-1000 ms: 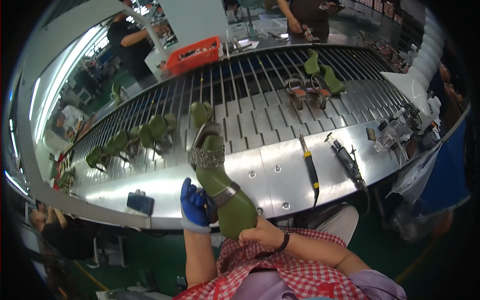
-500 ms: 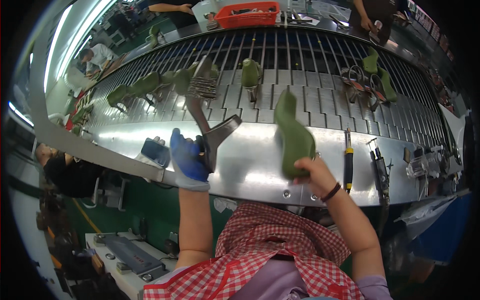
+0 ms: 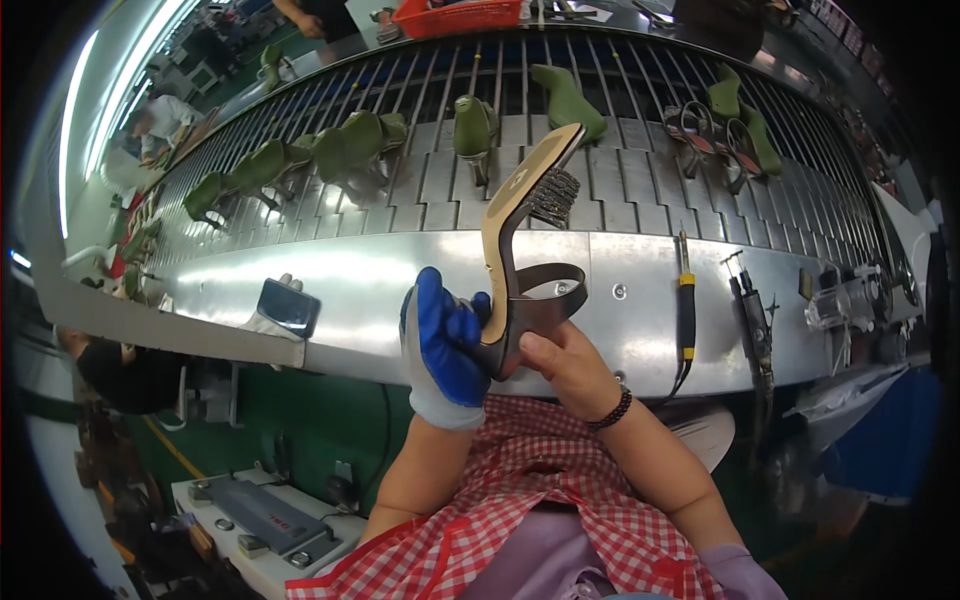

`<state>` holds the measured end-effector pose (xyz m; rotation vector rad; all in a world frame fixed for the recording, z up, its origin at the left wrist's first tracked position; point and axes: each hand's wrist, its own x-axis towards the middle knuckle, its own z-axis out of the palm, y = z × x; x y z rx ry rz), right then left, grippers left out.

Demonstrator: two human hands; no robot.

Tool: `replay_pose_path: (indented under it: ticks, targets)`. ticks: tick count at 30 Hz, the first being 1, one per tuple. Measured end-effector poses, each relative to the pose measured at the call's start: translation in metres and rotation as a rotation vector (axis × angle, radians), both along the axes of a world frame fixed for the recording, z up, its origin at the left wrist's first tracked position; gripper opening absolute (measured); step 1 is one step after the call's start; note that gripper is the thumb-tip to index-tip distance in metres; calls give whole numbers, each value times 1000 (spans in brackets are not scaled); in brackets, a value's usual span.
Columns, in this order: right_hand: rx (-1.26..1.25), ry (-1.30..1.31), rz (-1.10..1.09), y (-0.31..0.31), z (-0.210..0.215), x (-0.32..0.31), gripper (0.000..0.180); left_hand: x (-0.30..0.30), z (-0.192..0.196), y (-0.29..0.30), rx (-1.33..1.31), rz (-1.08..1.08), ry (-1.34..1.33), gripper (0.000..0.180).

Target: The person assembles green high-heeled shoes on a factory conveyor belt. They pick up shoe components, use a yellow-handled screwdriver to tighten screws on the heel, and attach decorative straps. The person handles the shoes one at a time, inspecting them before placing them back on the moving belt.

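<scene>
A dark high-heeled sandal (image 3: 505,215) with a tan insole and a glittery toe band is held upright in front of me, its toe pointing away. My left hand (image 3: 445,345), in a blue and grey glove, is closed on its heel end. My bare right hand (image 3: 578,370) grips the heel part from the other side, just below the ankle strap. Beyond the sandal's toe, a green shoe last (image 3: 570,105) lies on the slatted conveyor (image 3: 420,215).
More green lasts (image 3: 345,145) stand on the conveyor, some in shoes; two sandals (image 3: 740,150) sit at right. A phone (image 3: 288,307), a yellow-black soldering-iron-like tool (image 3: 686,310) and a hot-air-gun-like tool (image 3: 752,320) lie on the metal ledge. A red crate (image 3: 460,18) stands beyond.
The green last has left my right hand and lies on the conveyor. My right hand has come to the sandal, which has moved right and turned so its insole shows.
</scene>
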<state>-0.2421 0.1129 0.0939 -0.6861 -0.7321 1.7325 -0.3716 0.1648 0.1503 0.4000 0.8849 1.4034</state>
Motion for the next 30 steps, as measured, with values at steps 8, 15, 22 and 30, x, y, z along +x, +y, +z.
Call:
replay_pose_path:
  ticks: [8, 15, 22, 30]
  targets:
    - [-72, 22, -261, -21, 16, 1, 55, 13, -6, -10, -101, -107, -260, 35]
    - [-89, -26, -273, -26, 13, 5, 55, 16, -6, -10, -152, -130, -246, 37]
    - [-5, -204, -521, -32, 9, -2, 65, 26, -21, -8, -64, -141, -52, 19]
    - [346, -1087, -622, -39, 3, 2, 55, 11, -77, -13, -73, -732, 90, 43]
